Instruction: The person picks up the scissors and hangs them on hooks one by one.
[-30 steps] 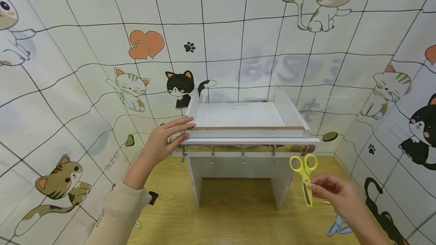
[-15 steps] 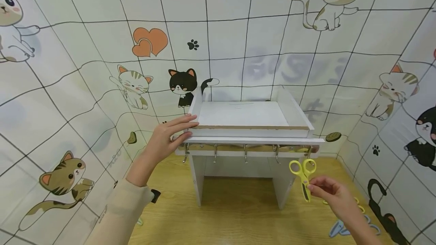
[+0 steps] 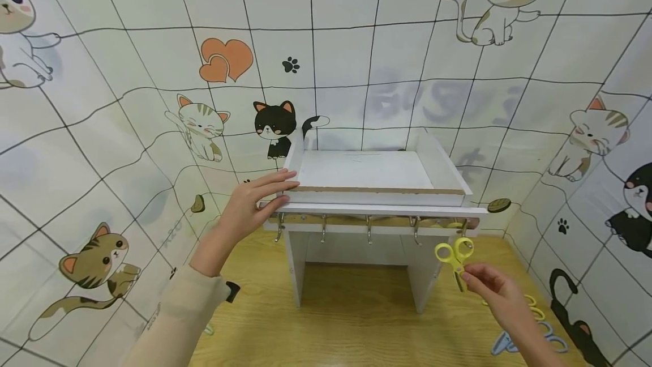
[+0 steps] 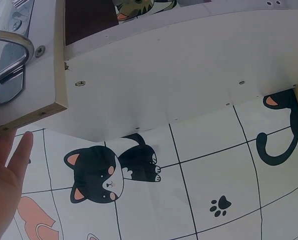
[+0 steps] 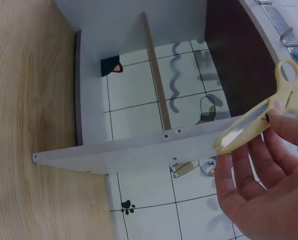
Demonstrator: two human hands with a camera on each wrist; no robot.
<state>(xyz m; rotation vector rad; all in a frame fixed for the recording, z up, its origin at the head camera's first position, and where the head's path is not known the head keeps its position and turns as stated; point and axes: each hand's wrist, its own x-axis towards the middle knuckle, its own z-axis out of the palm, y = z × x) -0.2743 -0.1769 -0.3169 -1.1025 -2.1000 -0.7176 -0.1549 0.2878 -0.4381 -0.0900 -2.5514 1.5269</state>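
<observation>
Yellow scissors (image 3: 451, 257) in the right hand (image 3: 499, 293), near a row of hooks (image 3: 369, 230)

The person's right hand pinches the yellow scissors between thumb and fingertips near the blades, with the two finger loops pointing upward. The scissors are held in front of the right end of a white shelf (image 3: 377, 199), close to the last hook on that side; whether they touch it cannot be told. The other hooks hang in a line along the shelf's front.

The left hand (image 3: 247, 208) rests on the shelf's left front corner, its fingers extended over the edge, gripping nothing.

On the wooden surface (image 3: 356, 333) below, blue scissors (image 3: 501, 343) lie near the right forearm, with another yellow pair (image 3: 537, 312) just beside them, both partly hidden by the arm. A sheet (image 3: 341, 61) printed with cats and grid lines covers the walls around.
</observation>
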